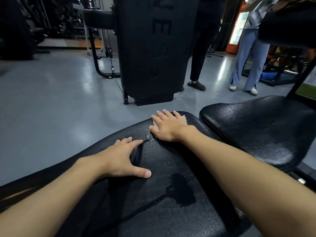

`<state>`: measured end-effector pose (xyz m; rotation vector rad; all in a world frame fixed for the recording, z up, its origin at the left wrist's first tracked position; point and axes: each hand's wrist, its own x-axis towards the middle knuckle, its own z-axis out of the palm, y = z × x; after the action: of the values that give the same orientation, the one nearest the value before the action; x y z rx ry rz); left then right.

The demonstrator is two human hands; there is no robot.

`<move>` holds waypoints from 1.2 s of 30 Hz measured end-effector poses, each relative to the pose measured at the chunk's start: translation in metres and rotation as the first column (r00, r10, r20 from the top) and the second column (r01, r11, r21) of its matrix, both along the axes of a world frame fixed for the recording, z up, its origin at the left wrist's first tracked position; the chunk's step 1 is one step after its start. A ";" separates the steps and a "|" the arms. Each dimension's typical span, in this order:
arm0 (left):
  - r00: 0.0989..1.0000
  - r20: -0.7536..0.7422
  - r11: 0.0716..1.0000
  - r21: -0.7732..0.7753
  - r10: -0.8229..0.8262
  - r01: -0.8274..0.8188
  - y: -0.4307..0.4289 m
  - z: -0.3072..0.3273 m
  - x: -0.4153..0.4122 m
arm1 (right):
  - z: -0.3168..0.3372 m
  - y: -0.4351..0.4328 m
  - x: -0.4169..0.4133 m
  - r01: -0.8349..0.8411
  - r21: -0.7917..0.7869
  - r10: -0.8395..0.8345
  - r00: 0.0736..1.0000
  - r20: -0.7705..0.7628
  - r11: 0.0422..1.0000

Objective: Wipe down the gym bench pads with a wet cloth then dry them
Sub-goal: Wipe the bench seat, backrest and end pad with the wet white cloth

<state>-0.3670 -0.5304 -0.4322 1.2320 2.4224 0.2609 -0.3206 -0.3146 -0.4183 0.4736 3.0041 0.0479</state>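
Long bench pad [153, 194] fills the lower half of the view — black, textured vinyl, lying flat and running from the near edge toward the floor beyond. Its surface shows a dark wet patch [182, 190] near the middle and a few bright water beads just beside the right hand. Second pad [253, 132] sits just beside it to the right, separated by a narrow gap; black, speckled with a fine wet sheen, its right edge cut off by the frame. Behind both stands a tall black machine housing [152, 48] on the grey floor [51, 100], lettering on it too dim to read. Two standing people [246, 55] show from the torso down only, upper bodies out of frame. Left hand [123, 159] rests flat on the long pad, fingers spread, thumb out, holding nothing. Right hand [168, 126] lies flat with fingers splayed near the pad's far end, pressing down on a pale cloth [183, 119] — only a small fringe shows past the fingers; the rest is hidden under the palm, so its size and fold cannot be told. No fingers curl around the cloth; it is pinned, not clenched.
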 end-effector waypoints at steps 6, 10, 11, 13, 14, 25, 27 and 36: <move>1.000 0.018 1.000 0.007 0.022 -0.022 0.000 -0.002 -0.001 | -0.002 -0.002 0.005 -0.024 0.028 0.023 0.999 0.042 0.999; 0.999 0.020 0.999 0.000 0.037 -0.037 0.000 0.000 0.001 | 0.000 -0.015 0.046 -0.082 0.030 0.079 0.994 0.071 0.996; 0.999 0.022 0.999 0.000 0.041 -0.041 0.000 0.001 0.002 | 0.001 -0.019 0.060 -0.097 0.034 0.094 0.992 0.079 0.995; 0.999 0.027 0.999 -0.004 0.046 -0.046 0.000 0.003 0.004 | 0.003 -0.028 0.089 -0.118 0.044 0.114 0.990 0.089 0.992; 0.999 0.026 0.999 -0.004 0.046 -0.046 0.000 0.004 0.004 | 0.005 -0.032 0.104 -0.125 0.044 0.120 0.989 0.091 0.991; 1.000 0.008 0.999 0.037 0.012 -0.012 -0.006 -0.003 0.000 | 0.006 -0.079 0.235 -0.117 0.075 0.113 0.991 0.066 0.990; 1.000 -0.012 0.998 0.060 0.001 -0.001 -0.008 -0.002 -0.001 | 0.006 -0.084 0.244 -0.109 0.065 0.104 0.992 0.071 0.992; 0.999 0.014 0.994 0.105 -0.038 0.037 -0.022 -0.001 -0.034 | 0.002 -0.072 0.202 -0.082 0.041 0.080 0.996 0.032 0.996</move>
<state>-0.4014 -0.5526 -0.4329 1.3134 2.3962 0.3897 -0.1190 -0.3867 -0.4163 0.3514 2.9964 0.1232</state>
